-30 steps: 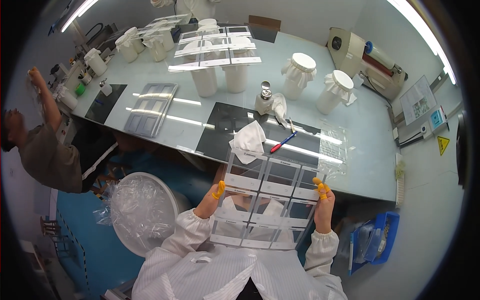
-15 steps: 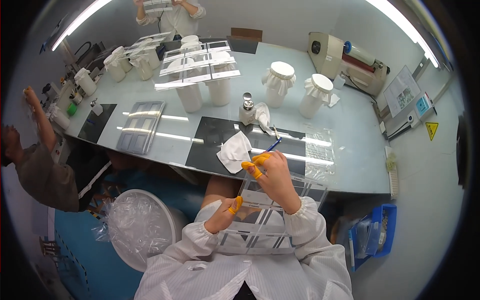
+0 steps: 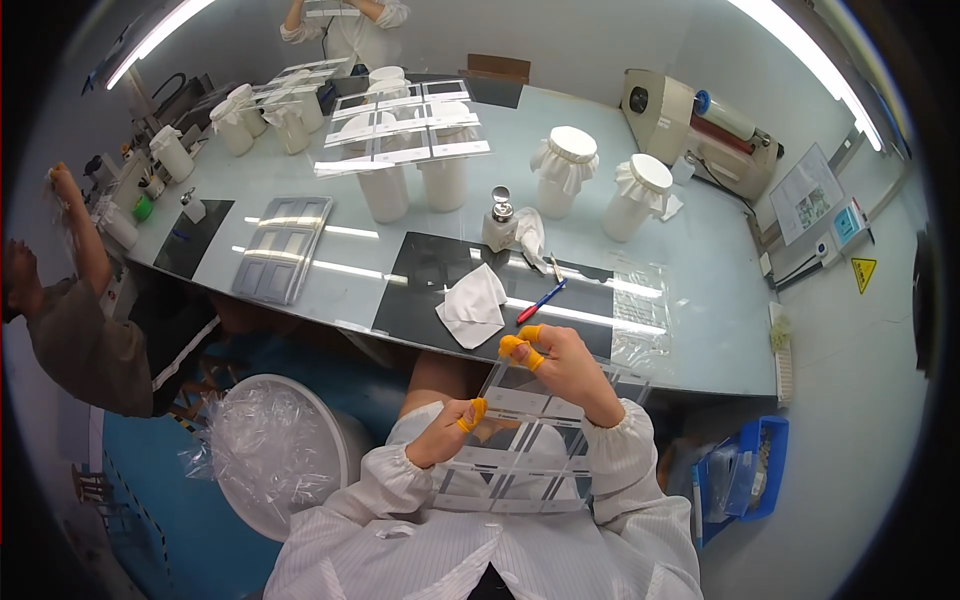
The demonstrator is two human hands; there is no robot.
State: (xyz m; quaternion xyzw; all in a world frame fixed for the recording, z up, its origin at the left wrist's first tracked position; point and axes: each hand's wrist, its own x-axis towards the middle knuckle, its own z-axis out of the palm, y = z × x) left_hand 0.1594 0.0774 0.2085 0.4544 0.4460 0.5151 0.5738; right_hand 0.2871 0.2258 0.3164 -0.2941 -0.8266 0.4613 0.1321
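Observation:
A clear panel (image 3: 510,457) with white strips and a grid of windows lies tilted over my lap. At its left edge, my left hand (image 3: 445,437) grips it between thumb and fingers. My right hand (image 3: 568,368) is closed in a pinch above the panel's far edge; whatever is between its fingertips is too small to make out. Yellow finger cots cover fingertips of both hands. On the black mat (image 3: 420,270) ahead lie a folded white cloth (image 3: 472,305) and a blue-and-red pen-like tool (image 3: 542,302).
A metal-topped bottle (image 3: 498,226) stands beside a crumpled cloth (image 3: 530,238). Similar panels (image 3: 400,130) rest across cloth-covered white jars (image 3: 384,192). More jars (image 3: 567,165), a grey tray (image 3: 282,250) and a roller machine (image 3: 700,125) share the table. A bin of film (image 3: 345,450) stands left, near another person (image 3: 85,330).
My right hand has moved slightly down and right, drawing its fingers into a pinch and uncovering the tool's red end. My left hand keeps its hold on the panel.

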